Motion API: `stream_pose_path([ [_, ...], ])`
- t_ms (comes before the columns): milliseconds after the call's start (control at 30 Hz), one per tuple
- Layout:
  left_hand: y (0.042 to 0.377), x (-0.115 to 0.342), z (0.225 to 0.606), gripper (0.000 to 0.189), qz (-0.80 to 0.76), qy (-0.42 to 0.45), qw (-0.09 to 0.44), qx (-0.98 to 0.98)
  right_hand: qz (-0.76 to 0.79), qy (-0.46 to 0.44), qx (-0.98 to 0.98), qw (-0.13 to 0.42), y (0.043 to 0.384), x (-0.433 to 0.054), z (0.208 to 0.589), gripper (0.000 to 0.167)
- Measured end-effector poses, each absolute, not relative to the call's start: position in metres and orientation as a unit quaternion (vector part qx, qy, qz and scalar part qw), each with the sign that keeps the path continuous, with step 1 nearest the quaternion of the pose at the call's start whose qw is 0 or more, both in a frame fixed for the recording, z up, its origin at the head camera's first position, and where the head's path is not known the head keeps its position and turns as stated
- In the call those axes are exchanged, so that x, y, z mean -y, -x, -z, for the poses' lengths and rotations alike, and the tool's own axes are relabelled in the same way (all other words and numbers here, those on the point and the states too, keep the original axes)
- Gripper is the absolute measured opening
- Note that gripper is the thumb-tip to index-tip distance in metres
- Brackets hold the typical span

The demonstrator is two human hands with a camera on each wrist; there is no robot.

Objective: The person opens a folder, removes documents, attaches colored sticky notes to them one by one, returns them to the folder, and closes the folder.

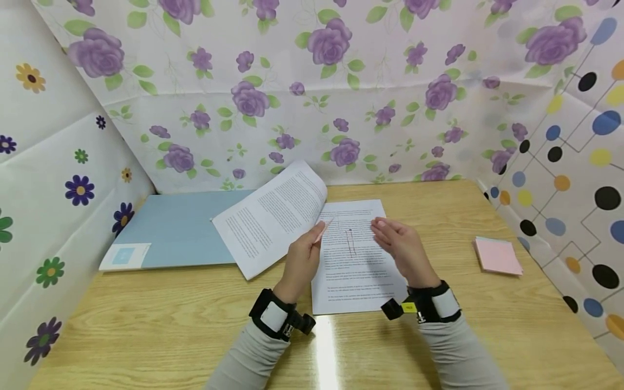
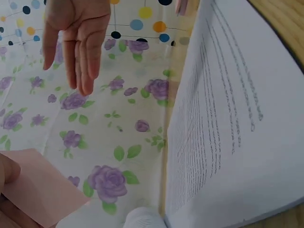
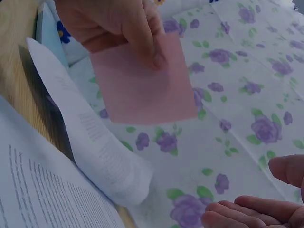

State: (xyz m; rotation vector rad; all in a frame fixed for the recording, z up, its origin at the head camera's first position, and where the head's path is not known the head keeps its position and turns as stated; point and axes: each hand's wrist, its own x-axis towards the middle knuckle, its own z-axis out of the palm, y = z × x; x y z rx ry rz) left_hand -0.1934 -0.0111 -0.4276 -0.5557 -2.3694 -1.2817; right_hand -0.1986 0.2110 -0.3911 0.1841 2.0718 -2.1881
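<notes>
A pink sticky note (image 3: 142, 90) is pinched between the thumb and fingers of my left hand (image 1: 301, 260), held up over the left part of a printed page (image 1: 358, 281). In the head view the note shows almost edge-on. My right hand (image 1: 402, 246) hovers above the page's right side, fingers straight and holding nothing; the left wrist view shows its palm (image 2: 80, 28). Red pen marks (image 1: 350, 242) run down the middle of the page. A turned-over sheet (image 1: 273, 216) of the same stapled papers curls up to the left.
Under the turned sheet lies a blue folder (image 1: 190, 227) with a white corner label (image 1: 124, 256). A pad of pink sticky notes (image 1: 497, 255) sits at the right of the wooden table (image 1: 195, 325). Flowered cloth (image 1: 292, 97) hangs behind, and patterned sheets close off both sides.
</notes>
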Motion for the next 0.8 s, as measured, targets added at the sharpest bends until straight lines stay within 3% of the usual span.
stream_pose_path([
  [233, 0.193, 0.010, 0.432, 0.044, 0.233, 0.282, 0.276, 0.889, 0.725, -0.049, -0.681, 0.092, 0.199, -0.185, 0.398, 0.046],
  [533, 0.195, 0.006, 0.437, 0.038, 0.146, 0.341, 0.338, 0.865, 0.739, -0.045, -0.668, 0.076, 0.201, -0.179, 0.408, 0.037],
  [700, 0.195, 0.005, 0.441, 0.036, 0.135, 0.372, 0.337, 0.855, 0.743, -0.061, -0.663, 0.065, 0.201, -0.178, 0.413, 0.030],
  [800, 0.193, 0.005, 0.441, 0.037, 0.157, 0.384, 0.297, 0.860, 0.739, -0.073, -0.667, 0.062, 0.202, -0.179, 0.416, 0.029],
])
